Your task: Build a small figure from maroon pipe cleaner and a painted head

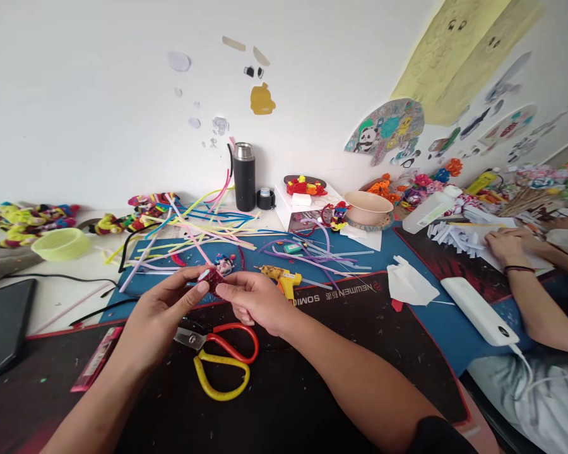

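Both hands meet in front of me around a small dark red, fuzzy pipe-cleaner piece (211,279). My left hand (173,299) pinches its left side between thumb and fingers. On the other side, my right hand (258,299) is closed with thumb and forefinger on it. A small white, blue and pink figure (224,263) shows just behind the piece; whether they are joined I cannot tell. Below the hands, scissors (230,362) with one red and one yellow handle lie on the black mat. A yellow glue gun (284,280) rests right of my right hand.
Loose pipe cleaners (203,236) spread behind the hands. A black thermos (245,180) and a beige bowl (368,209) stand near the wall. A pink box (96,359) and dark tablet (4,331) lie left. A white power bank (479,312) lies right, near another person's arms (539,284).
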The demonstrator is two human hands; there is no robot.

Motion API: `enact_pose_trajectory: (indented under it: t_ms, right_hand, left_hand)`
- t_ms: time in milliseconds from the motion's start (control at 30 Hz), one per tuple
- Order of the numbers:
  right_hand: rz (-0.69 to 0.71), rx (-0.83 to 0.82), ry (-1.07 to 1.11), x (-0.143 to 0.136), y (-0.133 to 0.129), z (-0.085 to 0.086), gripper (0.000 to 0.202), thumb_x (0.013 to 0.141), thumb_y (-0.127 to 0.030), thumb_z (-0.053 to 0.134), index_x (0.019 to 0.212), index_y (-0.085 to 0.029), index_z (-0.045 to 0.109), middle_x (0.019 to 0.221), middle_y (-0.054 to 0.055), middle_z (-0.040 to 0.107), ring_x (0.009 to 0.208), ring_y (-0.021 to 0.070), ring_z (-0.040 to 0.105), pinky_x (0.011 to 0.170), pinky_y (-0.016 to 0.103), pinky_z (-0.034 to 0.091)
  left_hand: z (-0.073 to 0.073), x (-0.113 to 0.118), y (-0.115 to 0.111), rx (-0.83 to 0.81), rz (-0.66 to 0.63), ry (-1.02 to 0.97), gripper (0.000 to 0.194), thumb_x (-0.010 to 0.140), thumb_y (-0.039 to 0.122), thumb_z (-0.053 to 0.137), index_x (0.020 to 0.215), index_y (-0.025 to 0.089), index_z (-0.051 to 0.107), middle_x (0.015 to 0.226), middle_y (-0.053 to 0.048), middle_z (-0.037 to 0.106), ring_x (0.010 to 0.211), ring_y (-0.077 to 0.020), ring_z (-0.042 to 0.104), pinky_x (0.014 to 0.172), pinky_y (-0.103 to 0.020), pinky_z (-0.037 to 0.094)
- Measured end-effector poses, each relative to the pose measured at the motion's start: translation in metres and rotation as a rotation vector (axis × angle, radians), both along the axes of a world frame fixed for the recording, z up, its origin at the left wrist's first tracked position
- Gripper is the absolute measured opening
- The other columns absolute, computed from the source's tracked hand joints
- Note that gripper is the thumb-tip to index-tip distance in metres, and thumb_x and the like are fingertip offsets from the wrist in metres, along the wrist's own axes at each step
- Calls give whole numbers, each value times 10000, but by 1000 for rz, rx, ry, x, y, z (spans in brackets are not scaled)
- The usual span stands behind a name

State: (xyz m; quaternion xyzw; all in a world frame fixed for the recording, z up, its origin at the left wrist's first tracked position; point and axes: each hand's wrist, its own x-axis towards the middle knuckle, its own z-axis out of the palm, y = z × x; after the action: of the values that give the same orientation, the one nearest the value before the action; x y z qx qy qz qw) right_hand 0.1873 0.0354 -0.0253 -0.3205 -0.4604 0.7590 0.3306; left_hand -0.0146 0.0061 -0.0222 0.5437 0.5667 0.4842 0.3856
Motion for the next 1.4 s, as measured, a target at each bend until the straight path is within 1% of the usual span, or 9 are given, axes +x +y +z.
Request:
enact_pose_trajectory:
  t_ms: [133,267,367,533,767,933,1133,1233,1400]
  right_hand:
    - [-3,26,-62,1,0,-1,569,827,-665,963,1047,-197,724,550,-122,512,455,86,395,493,274,273]
    - [-14,56,-140,0,-1,-3,481,897,-606,942,1051,-195,745,600,-102,527,484,82,415,501,264,282]
    - [-19,68,-147,0,-1,-3,508,902,-637,926,1071,-195,742,590,-106,521,476,83,408,495,263,289]
    - [-20,36,-95,1,2,-5,590,932,-717,855,1162,-189,727,551,-118,500,462,95,394,500,267,291]
    - [-50,-3,-64,-1,5,-16,567,956,-633,852,1256,-158,777,530,-134,434,463,84,323,501,270,258]
    - [-77,-3,-42,-3,4,-16,516,955,-585,846,1213,-141,796,525,-145,387,460,74,277,498,274,240]
    - [-102,32,-123,-3,6,-19,442,993,-583,826,1108,-157,808,537,-118,421,473,80,324,509,275,255]
    - [-103,38,-130,-3,6,-21,444,987,-610,832,1051,-174,776,546,-114,424,479,84,333,507,275,257]
    - [-52,45,-27,-2,2,-12,508,985,-694,792,871,-226,630,533,-108,454,450,91,355,478,281,259]
  left_hand:
    - [13,-5,-1,-82,-13,36,630,769,776,917,1147,271,893,1241,-114,900,1204,-404,804,1095,-528,632]
    - [19,-7,-2,-114,-109,-2,607,748,753,938,1106,267,880,1109,-106,910,1056,-385,834,944,-491,693]
    - [19,-7,-2,-105,-130,-4,569,763,751,931,1046,263,857,1017,-94,903,958,-360,836,878,-468,700]
    - [17,-6,-1,-84,-49,50,609,755,787,909,1040,254,838,974,-95,893,905,-335,824,801,-419,679]
    - [-1,-6,3,-42,6,97,558,752,751,901,1022,273,803,958,-75,877,904,-327,828,810,-392,660]
    - [-11,-5,3,-38,45,231,552,826,753,813,1094,271,795,944,-60,875,860,-308,821,761,-365,610]
    - [-10,2,3,17,104,372,456,847,703,771,1040,290,795,892,-26,864,805,-284,796,709,-341,566]
    - [-6,1,4,-21,86,266,485,802,715,821,1017,281,800,869,-29,859,783,-283,786,686,-338,577]
    - [4,-1,8,-159,35,-84,490,748,685,930,937,252,799,767,-17,789,697,-246,708,680,-361,596]
